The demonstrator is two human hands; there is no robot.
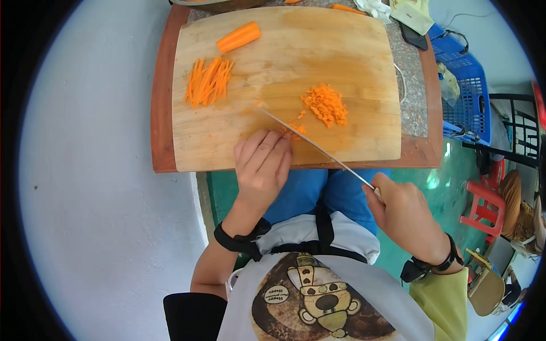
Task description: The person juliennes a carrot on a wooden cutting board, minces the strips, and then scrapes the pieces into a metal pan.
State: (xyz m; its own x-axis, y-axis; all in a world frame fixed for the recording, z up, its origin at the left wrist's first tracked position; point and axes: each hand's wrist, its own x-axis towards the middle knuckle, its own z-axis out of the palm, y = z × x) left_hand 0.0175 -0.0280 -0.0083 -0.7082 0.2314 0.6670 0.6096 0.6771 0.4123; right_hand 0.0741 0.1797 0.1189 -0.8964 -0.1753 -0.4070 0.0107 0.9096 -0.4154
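Note:
My right hand [401,213] is wrapped round the handle of a kitchen knife [318,149]. Its blade, seen edge-on, slants up and left across the wooden cutting board [352,51]. Close to the blade, my left hand [263,162] rests on the board with fingers curled together over carrot pieces [294,132], mostly hidden under the fingertips. Beyond the blade lies a heap of finely diced carrot [325,105]. Thin carrot strips [208,82] are bundled on the board's left side, below a thick carrot chunk [239,37]. A small orange bit sits by the knife tip.
The board lies on a stone-topped table with a wooden rim [421,152]. At the top are a metal bowl [222,5], white tissue [375,9] and a dark phone [413,36]. A blue basket [463,85] and red stool [483,207] stand right; a white wall [108,170] is left.

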